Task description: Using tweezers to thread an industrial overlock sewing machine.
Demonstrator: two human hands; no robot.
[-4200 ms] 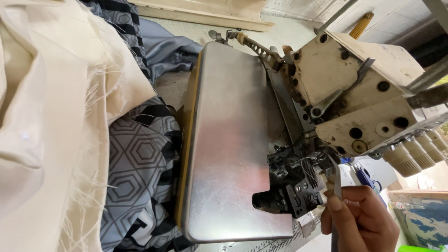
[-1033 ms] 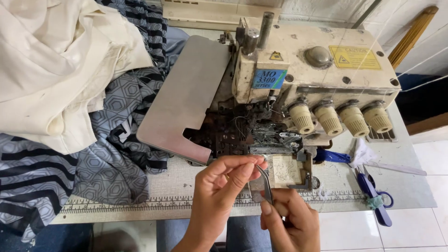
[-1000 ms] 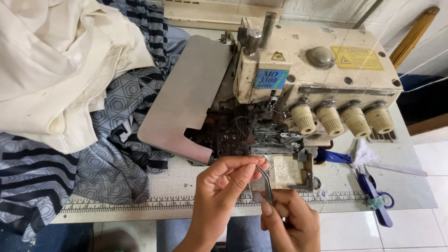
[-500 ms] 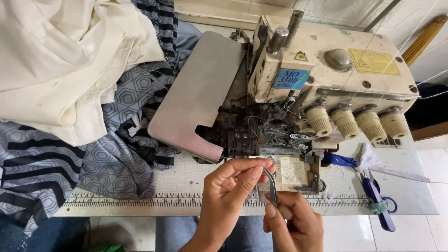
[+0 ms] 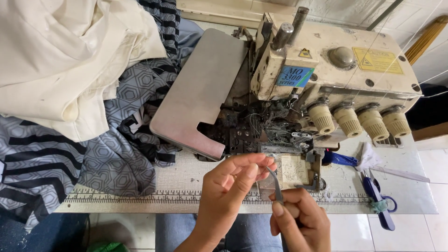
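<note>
sprawling over the table, the cream overlock machine (image 5: pixel 326 79) has its looper area exposed. just in front, the left hand (image 5: pixel 233 186) pinches something too fine to see, likely thread, at the tips of the tweezers (image 5: pixel 276 186) gripped by the right hand (image 5: pixel 298 221). threading seems underway; steady aim matters next.

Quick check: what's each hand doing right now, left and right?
Left hand: fingertips pinched together at the tip of the tweezers; whether it holds thread cannot be told.
Right hand: closed around the tweezers.
</note>
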